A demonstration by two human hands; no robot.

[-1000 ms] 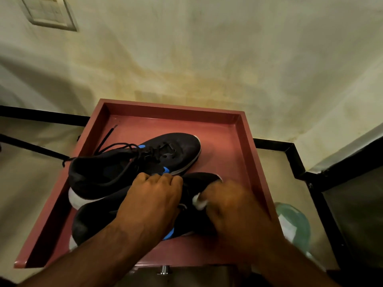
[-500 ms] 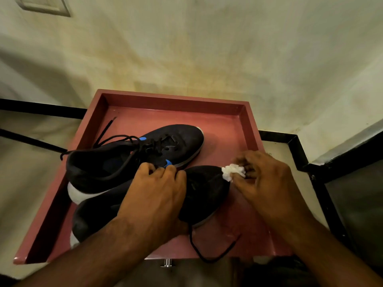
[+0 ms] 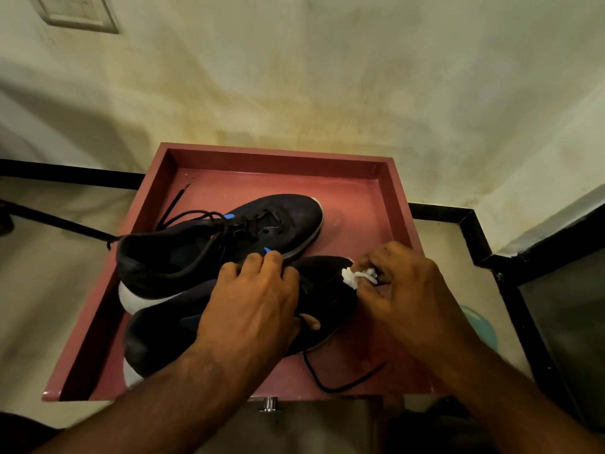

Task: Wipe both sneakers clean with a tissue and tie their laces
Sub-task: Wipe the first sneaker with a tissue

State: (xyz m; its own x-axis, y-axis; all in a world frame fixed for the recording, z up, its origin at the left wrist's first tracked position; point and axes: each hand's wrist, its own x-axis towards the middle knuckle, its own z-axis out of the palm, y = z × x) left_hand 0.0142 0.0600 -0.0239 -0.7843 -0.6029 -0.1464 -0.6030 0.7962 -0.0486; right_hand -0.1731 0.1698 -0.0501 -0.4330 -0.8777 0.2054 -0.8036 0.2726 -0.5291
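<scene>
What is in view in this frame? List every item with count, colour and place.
sneakers: 2, black with white soles and blue accents; far sneaker and near sneaker side by side in the tray, laces untied
tissue: 1, white, crumpled, at the near sneaker's toe
tray: 1, reddish-brown, centre, under both sneakers
knob: 1, silvery, below the tray's front edge
teal object: 1, right of tray, partly hidden
wall plate: 1, pale, upper left
left hand: rests on the near sneaker
right hand: fingers pinch the tissue

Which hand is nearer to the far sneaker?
Left. The left hand grips the near sneaker, its fingertips beside the far sneaker; the right hand pinches the tissue farther right.
</scene>
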